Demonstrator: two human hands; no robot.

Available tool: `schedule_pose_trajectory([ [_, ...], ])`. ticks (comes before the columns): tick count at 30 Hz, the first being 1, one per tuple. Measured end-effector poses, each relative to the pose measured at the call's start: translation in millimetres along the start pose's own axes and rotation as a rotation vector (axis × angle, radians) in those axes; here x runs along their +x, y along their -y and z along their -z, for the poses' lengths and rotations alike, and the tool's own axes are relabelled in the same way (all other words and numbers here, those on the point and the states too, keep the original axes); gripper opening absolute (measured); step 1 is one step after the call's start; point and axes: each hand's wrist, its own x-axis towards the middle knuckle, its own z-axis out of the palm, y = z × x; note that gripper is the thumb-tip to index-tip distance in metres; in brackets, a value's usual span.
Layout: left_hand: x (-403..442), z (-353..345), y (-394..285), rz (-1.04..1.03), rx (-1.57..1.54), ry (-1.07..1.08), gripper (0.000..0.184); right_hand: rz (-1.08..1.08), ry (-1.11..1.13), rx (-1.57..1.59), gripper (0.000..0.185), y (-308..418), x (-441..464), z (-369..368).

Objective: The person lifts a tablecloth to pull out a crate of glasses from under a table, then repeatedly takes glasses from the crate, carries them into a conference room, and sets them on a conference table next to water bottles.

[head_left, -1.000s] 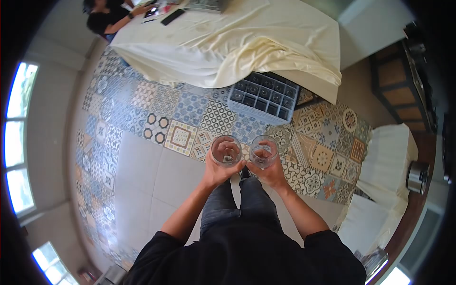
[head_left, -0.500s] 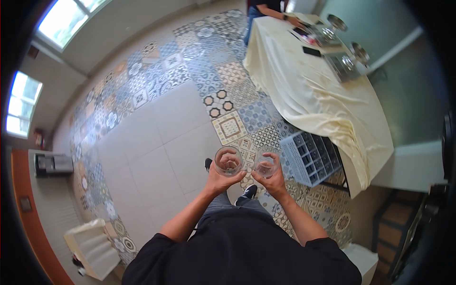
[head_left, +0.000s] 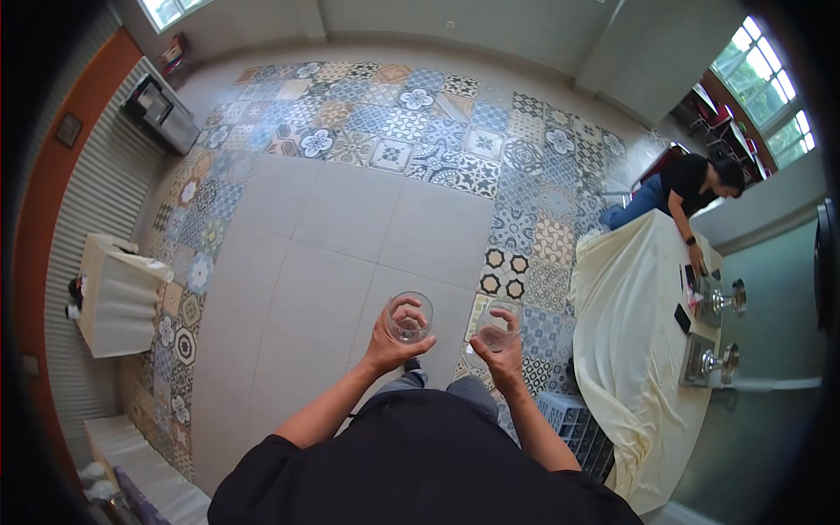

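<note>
Two clear drinking glasses are held in front of my body, above the floor. My left hand point(head_left: 393, 346) wraps round one glass point(head_left: 409, 317), its fingers visible through the clear wall. Round the other glass point(head_left: 500, 326) closes my right hand point(head_left: 500, 360), with the thumb on the near side. Both glasses look empty, and a small gap separates them. Grey and patterned tiles lie beneath.
A cloth-draped table point(head_left: 630, 350) runs along the right, bearing metal stands and a dark phone point(head_left: 682, 318). Beside it sits a grey-blue compartment rack point(head_left: 569, 420). A person point(head_left: 691, 188) leans over the table's far end. At left stands a small draped table point(head_left: 122, 302).
My view has turned left, so the draped table and rack sit farther right and lower. Both hands still hold their glasses, now slightly farther apart. More of the other person shows.
</note>
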Motion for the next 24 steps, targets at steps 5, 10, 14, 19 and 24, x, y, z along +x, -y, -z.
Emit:
schedule_pose_trajectory([
  [5,84,50,-19,-0.053,-0.061,-0.130,0.068,0.015,0.080,-0.027,0.069,29,108,-38],
  [10,179,85,-23,-0.088,-0.094,-0.253,0.068,0.032,0.183,-0.111,0.071,54,235,-51],
  [14,265,114,-34,-0.087,-0.071,-0.297,0.067,0.046,0.277,-0.080,0.072,76,354,-54],
  [19,359,145,-65,-0.030,-0.184,-0.402,0.067,0.029,0.419,-0.178,0.072,127,480,-72],
  [24,434,194,-81,-0.086,-0.197,-0.539,0.065,-0.028,0.544,-0.177,0.071,161,591,-123],
])
